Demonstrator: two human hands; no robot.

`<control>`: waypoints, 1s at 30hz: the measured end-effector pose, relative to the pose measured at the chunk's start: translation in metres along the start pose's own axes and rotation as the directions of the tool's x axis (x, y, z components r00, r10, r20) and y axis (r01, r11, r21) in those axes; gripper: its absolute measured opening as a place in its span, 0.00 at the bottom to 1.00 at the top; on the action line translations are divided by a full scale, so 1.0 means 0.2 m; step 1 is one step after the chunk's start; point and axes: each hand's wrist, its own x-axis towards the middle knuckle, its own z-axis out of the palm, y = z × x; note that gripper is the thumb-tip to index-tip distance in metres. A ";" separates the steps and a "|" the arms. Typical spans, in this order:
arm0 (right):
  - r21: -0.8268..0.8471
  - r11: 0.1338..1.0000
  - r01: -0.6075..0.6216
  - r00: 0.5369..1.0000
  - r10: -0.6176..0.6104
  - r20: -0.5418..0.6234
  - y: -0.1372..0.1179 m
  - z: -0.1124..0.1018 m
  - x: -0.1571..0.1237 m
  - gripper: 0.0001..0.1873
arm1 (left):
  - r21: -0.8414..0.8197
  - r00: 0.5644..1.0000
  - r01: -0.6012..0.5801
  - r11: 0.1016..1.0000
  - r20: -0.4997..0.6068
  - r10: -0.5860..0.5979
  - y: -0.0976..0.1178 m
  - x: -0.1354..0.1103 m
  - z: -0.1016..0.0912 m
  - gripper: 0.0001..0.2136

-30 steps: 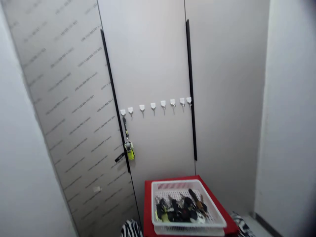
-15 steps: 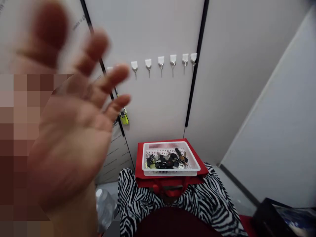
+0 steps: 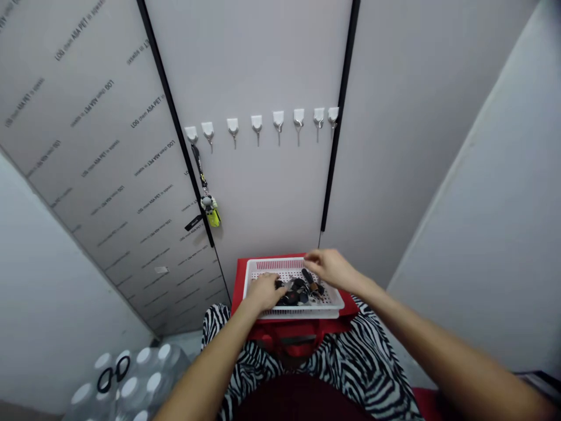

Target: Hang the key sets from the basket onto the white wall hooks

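A white plastic basket [image 3: 293,313] with slotted sides holds a pile of keys [image 3: 294,292], many with black heads or fobs. My left hand [image 3: 264,291] reaches into its left part, thumb and fingers apart at the edge of the pile. Over the back right of the basket, my right hand [image 3: 331,268] hangs with bent fingers; motion blurs the tips, and anything between them is hidden. Close below it lie a black strap [image 3: 307,276] and a brown tag [image 3: 314,287] among the keys.
The basket rests on a red bag [image 3: 350,307] across the lap. A row of white hooks [image 3: 278,118] is fixed to the wall ahead. From the leftmost hangs a lanyard with a yellow-green charm [image 3: 213,218]. Several capped bottles [image 3: 144,374] stand at lower left.
The large raised hand at the left has gone from the foreground. Both my hands are now at the basket, the left among the keys and the right above them. The view has shifted slightly.
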 end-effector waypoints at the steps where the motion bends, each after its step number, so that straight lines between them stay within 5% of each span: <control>1: -0.085 0.996 -0.035 0.999 0.039 0.036 0.00 0.03 -0.01 0.13 | 0.048 1.000 -0.015 0.999 0.006 0.014 0.00 0.00 0.00 0.19; 5: -0.341 0.938 -0.067 0.985 0.118 0.129 -0.01 0.14 -0.01 0.12 | 0.136 0.999 -0.037 0.990 -0.021 0.040 0.00 0.02 -0.04 0.18; 11: -0.340 0.940 0.013 0.979 0.058 0.197 -0.04 0.15 0.00 0.16 | 0.095 0.998 -0.036 0.995 -0.050 0.041 -0.02 0.02 -0.02 0.17; 16: -0.112 0.992 0.066 0.990 -0.052 0.127 0.02 0.19 0.00 0.22 | -0.254 0.998 0.012 0.967 -0.060 -0.028 -0.05 0.04 0.00 0.14; 20: 0.142 0.990 0.002 0.999 -0.010 0.053 0.02 0.14 0.04 0.16 | -0.607 0.981 0.125 0.784 -0.044 -0.191 -0.04 0.08 -0.02 0.17; 23: 0.172 0.983 0.063 0.997 -0.068 0.023 0.00 0.07 0.07 0.13 | -0.744 0.983 0.111 0.659 -0.016 -0.184 -0.03 0.09 -0.04 0.19; 30: 0.013 0.991 0.130 0.952 -0.129 0.276 0.03 0.17 0.07 0.08 | -0.412 0.994 0.107 0.905 0.026 -0.106 -0.03 0.00 -0.02 0.14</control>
